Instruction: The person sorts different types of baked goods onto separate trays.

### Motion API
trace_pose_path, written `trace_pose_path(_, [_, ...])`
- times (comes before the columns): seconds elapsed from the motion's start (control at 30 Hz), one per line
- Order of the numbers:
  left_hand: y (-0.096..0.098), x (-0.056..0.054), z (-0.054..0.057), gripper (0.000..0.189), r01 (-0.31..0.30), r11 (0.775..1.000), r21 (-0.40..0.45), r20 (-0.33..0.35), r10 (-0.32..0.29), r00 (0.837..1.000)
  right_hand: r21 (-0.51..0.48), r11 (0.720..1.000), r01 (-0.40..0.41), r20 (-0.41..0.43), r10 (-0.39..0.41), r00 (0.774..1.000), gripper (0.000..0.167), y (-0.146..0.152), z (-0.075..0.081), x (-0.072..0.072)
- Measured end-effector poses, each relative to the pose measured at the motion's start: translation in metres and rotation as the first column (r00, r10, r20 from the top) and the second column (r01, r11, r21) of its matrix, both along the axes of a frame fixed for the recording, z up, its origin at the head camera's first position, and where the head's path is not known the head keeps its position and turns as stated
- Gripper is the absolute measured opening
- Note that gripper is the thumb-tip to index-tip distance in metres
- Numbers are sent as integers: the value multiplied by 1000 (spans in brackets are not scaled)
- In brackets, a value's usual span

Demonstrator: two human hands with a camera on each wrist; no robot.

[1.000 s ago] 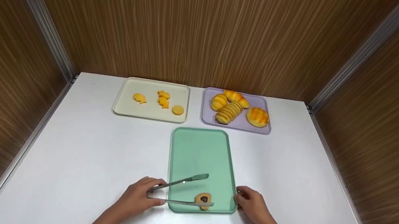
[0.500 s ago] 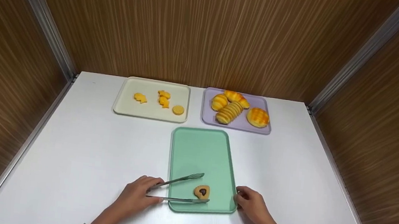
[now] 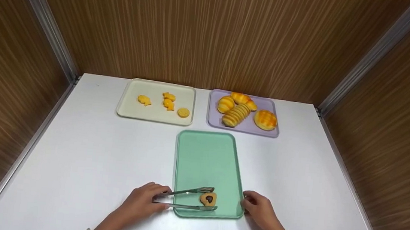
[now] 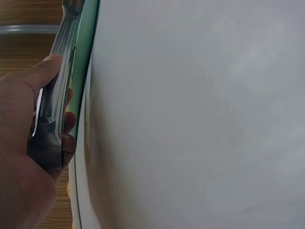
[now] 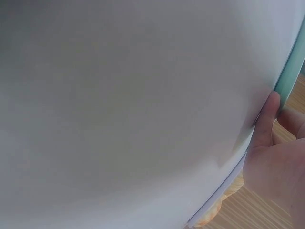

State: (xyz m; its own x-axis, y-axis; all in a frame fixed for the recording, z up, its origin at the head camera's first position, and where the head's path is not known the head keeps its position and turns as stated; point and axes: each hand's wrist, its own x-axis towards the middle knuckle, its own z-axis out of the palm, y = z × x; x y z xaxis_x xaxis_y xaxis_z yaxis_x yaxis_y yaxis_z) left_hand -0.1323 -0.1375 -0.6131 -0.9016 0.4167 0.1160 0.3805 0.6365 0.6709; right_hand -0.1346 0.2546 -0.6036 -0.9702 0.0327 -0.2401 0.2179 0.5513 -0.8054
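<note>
My left hand (image 3: pixel 145 199) holds a pair of metal tongs (image 3: pixel 189 206), thumb on one arm and fingers on the other; the left wrist view also shows the tongs (image 4: pixel 57 90) in the palm. Their tips are spread either side of a heart-shaped cookie (image 3: pixel 213 199) with a dark heart centre. The cookie lies near the front of a green tray (image 3: pixel 204 156). Its lower edge meets the near tip; whether the far tip touches is unclear. My right hand (image 3: pixel 259 210) pinches the tray's right rim near its front corner, as the green rim (image 5: pixel 289 76) in the right wrist view shows.
At the back left, a cream tray (image 3: pixel 134 110) bears several small yellow-orange fish-shaped pieces (image 3: pixel 144 100) and a round biscuit (image 3: pixel 183 112). A purple tray (image 3: pixel 248 129) at the back right holds several breads (image 3: pixel 236 115). Wood-grain panels (image 3: pixel 198 31) enclose the white table (image 3: pixel 92 149).
The cookie has shifted slightly from under the near tip to between the tips and turned. The tongs' far arm has come down, narrowing the gap. My right hand has stayed at the rim.
</note>
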Motion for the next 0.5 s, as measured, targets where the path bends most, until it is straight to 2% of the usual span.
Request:
trace_pose_path(0.2, [1, 0, 1, 31, 3, 1000, 28, -15, -2, 1000, 8, 1000, -3, 8, 3, 1000, 34, 0, 0, 0])
trace_pose_path(0.5, [1, -2, 1, 29, 5, 999, 47, -77, -1, 997, 13, 1000, 9, -18, -8, 1000, 32, 0, -1, 0])
